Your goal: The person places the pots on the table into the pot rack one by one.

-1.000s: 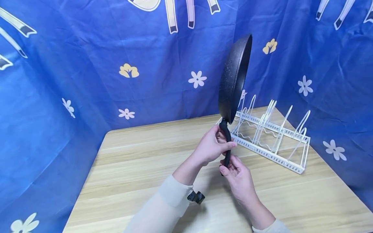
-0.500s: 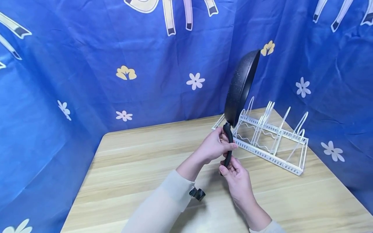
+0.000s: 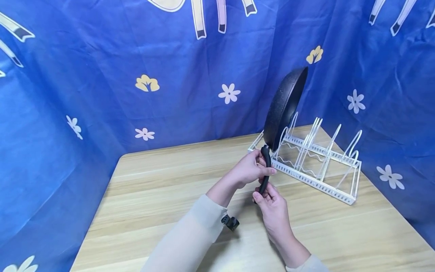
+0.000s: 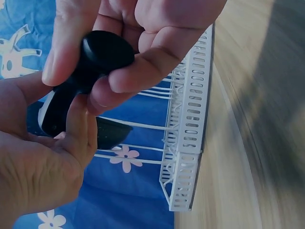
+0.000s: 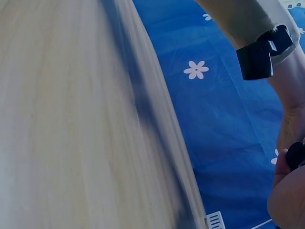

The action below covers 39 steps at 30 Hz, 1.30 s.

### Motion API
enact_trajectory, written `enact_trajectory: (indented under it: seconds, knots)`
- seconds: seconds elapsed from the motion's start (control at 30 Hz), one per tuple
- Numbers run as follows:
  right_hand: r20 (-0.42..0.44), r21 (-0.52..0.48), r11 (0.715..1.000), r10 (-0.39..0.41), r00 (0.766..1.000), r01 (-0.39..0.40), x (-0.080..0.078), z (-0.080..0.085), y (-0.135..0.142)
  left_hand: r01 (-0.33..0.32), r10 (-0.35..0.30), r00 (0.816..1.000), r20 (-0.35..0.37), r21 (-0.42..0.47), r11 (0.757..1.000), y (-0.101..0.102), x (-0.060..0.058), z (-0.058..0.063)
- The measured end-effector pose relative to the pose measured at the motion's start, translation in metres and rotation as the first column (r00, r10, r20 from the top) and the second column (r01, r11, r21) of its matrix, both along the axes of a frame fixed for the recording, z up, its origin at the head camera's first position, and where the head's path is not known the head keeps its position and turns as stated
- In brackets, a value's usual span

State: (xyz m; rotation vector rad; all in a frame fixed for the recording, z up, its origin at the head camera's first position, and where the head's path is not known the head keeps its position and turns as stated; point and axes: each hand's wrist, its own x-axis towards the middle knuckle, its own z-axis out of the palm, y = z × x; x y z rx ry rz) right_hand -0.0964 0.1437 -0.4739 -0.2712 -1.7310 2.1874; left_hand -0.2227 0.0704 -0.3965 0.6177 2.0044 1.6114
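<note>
I watch through the head camera a person with both hands grasping one black frying pan (image 3: 283, 111) on its handle (image 3: 266, 158). The pan is right of the centre of the frame, held up above the wooden surface (image 3: 163, 192). Its long axis runs steeply: the end of the handle points down, toward the person, and the round body points up, with its top leaning to the right. I see the body almost from its edge; the speckled outer side is turned to the left of the frame, and the hollow side to the right.

The left hand (image 3: 250, 169) grips the handle at its upper part, near the body, with the thumb across it. The right hand (image 3: 274, 207) pinches the lower end. In the left wrist view, the rounded handle end (image 4: 108, 50) is toward me, between the fingers of the right hand.

The lower edge of the body is over the left end of the white wire rack (image 3: 314, 181), which stands at the right of the frame; if they touch, I cannot tell. Behind is the blue curtain (image 3: 183, 83) with flowers, and a black device (image 3: 230, 222) is at the left sleeve.
</note>
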Motion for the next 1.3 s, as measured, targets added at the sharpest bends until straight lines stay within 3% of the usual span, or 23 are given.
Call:
enact_trajectory:
  seconds: [0.3,0.7,1.07,1.3]
  knots:
    - [0.078,-0.092,0.996,0.026,0.997,-0.019,-0.003,-0.003,-0.002,0.002,0.000,0.999,0.034,-0.050,0.999,0.003,-0.008,-0.012]
    - [0.095,-0.094,0.996,0.016,0.995,-0.007,-0.015,-0.015,0.003,0.031,-0.026,0.995,0.093,-0.048,0.998,0.009,-0.024,-0.030]
    - [0.133,-0.005,1.000,-0.007,0.991,0.008,-0.024,-0.016,0.006,0.118,-0.117,0.976,0.182,0.003,0.993,0.008,-0.037,-0.036]
    - [0.201,0.064,0.997,0.030,0.979,-0.044,-0.022,-0.008,0.014,0.094,-0.092,0.972,0.217,-0.002,0.996,0.005,-0.040,-0.039]
